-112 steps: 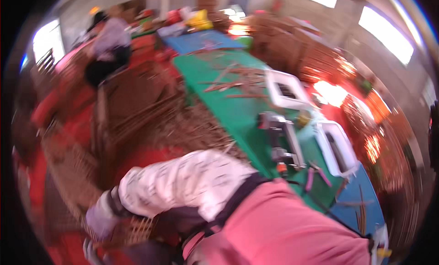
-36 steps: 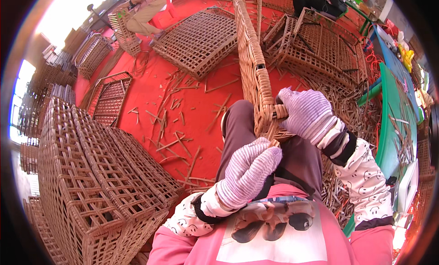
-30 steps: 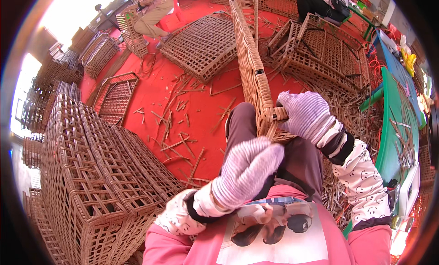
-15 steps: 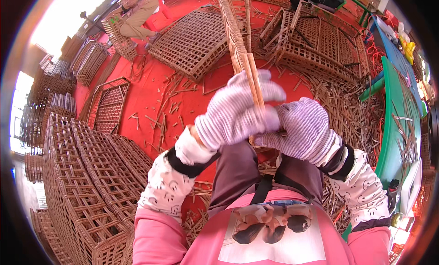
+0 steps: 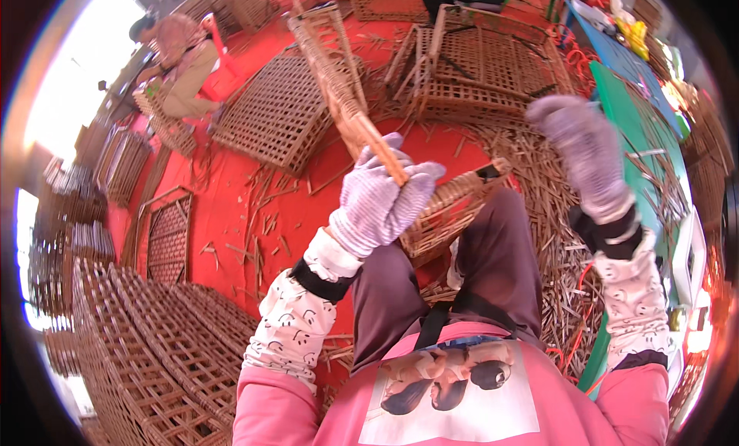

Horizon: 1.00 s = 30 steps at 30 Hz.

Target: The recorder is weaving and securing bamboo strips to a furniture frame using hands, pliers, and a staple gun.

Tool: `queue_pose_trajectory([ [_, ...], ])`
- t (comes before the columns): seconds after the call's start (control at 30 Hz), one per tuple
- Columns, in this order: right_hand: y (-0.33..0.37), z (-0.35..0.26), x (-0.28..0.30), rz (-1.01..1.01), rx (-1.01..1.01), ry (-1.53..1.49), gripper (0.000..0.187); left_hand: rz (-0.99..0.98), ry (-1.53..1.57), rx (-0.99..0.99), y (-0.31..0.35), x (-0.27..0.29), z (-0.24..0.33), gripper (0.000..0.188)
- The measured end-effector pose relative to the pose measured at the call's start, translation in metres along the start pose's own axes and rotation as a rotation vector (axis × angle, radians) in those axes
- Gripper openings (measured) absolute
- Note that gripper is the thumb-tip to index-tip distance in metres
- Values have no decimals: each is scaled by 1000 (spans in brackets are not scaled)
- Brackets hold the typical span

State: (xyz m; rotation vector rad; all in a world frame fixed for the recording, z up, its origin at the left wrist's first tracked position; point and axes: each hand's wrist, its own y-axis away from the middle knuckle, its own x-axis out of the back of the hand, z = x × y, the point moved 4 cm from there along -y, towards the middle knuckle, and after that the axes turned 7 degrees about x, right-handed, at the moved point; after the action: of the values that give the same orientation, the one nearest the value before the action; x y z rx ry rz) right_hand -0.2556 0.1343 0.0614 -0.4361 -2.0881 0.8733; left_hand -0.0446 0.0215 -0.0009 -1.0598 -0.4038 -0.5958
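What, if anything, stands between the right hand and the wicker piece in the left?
Nothing visible does: the blurred right hand is apart from the wicker piece, with open space between them. The loose strips lie on the floor below, out of the way.

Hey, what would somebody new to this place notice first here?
Probably the bright red floor, across the middle. Next, the gloved left hand closed on a woven wicker piece, and the blurred right hand near the green table. Brown lattice wickerwork fills the lower left.
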Motion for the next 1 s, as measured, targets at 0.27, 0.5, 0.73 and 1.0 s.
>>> queue_pose_trajectory([
  [0.27,202,35,268,868,-640,-27,32,-14,-353,74,-34,-27,-24,13],
  [0.5,427,-44,377,1532,-1041,15,47,-67,-212,-72,-33,-43,-32,15],
  [0.73,378,30,248,210,-1415,598,77,-42,-308,-79,-29,-34,-37,10],
  [1.0,391,43,253,365,-1361,428,79,-125,-179,-117,-46,-55,-17,19],
])
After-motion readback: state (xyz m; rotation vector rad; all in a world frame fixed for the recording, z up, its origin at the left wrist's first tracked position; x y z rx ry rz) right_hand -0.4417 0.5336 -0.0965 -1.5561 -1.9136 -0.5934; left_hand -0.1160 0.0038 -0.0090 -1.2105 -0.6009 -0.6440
